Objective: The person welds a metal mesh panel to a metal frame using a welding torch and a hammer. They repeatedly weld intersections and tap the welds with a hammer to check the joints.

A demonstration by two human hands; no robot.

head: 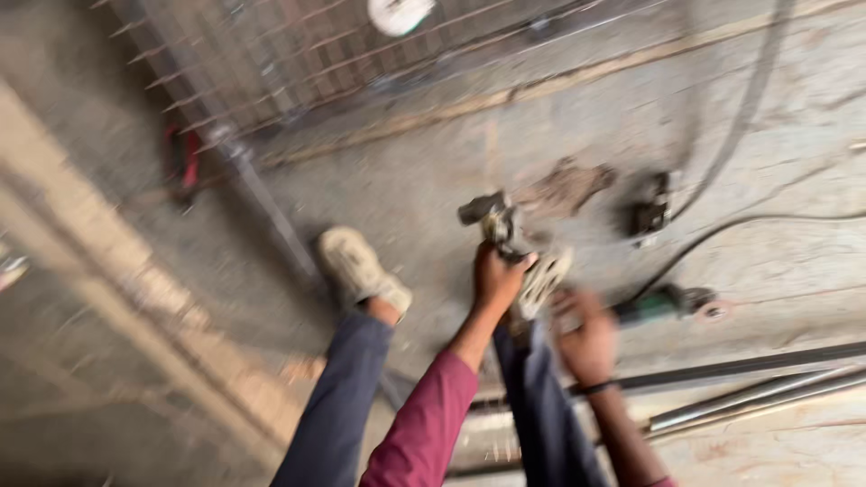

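Two hands, two grinders. The left hand has its fingers clamped on a grey grinder standing at its 12 o'clock. The right hand is blurred; I cannot tell its grip. A green grinder lies at its 2 o'clock. Steel bars lie at 3, wire mesh far at 11.

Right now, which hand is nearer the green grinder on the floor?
Right. The right hand is beside the green grinder, at its handle end; contact is blurred. The left hand is farther off, gripping a dark tool.

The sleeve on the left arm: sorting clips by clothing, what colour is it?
The sleeve is dark pink, near maroon, shown in the head view.
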